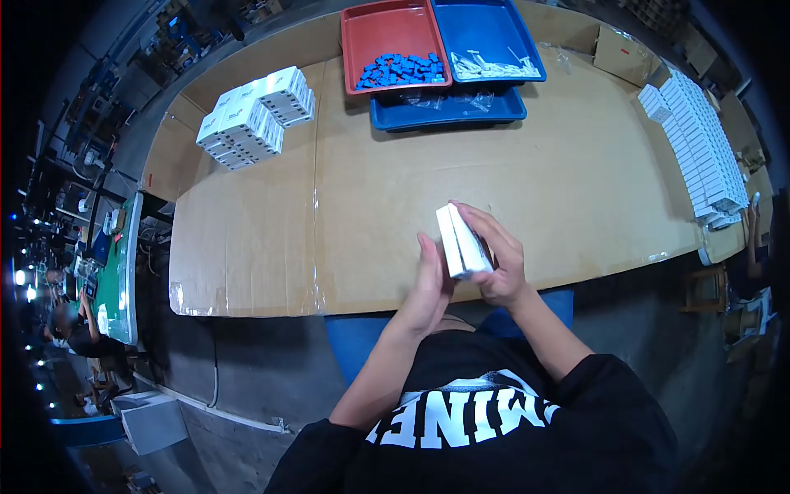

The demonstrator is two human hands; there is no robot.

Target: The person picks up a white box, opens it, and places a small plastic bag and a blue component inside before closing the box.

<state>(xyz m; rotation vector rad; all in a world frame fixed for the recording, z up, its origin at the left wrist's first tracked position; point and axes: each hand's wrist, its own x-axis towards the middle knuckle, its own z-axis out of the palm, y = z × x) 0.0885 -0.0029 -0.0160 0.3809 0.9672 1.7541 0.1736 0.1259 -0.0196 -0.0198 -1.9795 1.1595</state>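
Note:
Between my two hands, above the near part of the cardboard-covered table, is a pair of slim white boxes (462,240) standing side by side. A dark, narrow gap shows between them, wider toward the near end. My right hand (500,257) wraps round their right side, fingers along the far edge and thumb at the near end. On the left side my left hand (431,284) cups them with its thumb pointing up; its other fingers are mostly hidden behind and under the boxes.
White printed boxes (239,123) are stacked at the table's left. A long block of white boxes (695,148) lines the right edge. At the back, a red tray (395,33) holds blue parts, a blue tray (485,29) holds white pieces, and another blue tray (448,119) sits below.

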